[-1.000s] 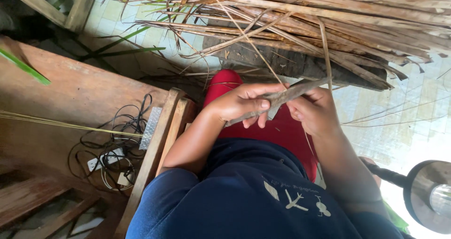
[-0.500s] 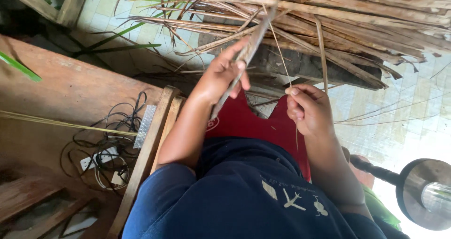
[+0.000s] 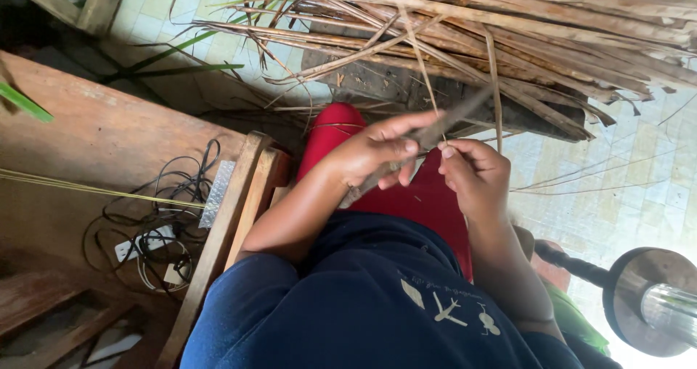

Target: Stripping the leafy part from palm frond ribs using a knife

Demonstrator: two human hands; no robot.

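Note:
My left hand (image 3: 374,151) grips a dry brown leaf strip (image 3: 428,133) that slants up to the right across my red trousers (image 3: 406,198). My right hand (image 3: 472,173) pinches the same strip just beside the left, holding a thin fibre (image 3: 417,46) that runs up toward the pile. A big pile of dried palm leaves (image 3: 508,28) lies on the tiled floor just beyond both hands.
A wooden bench (image 3: 102,144) sits at left with a tangle of black cables and a white power strip (image 3: 156,235). A wooden chair frame (image 3: 229,224) runs beside my left arm. A round metal lamp head (image 3: 650,300) is at bottom right.
My left hand, raised toward the leaf pile half a second ago, has come back down with the strip to meet my right hand over my lap.

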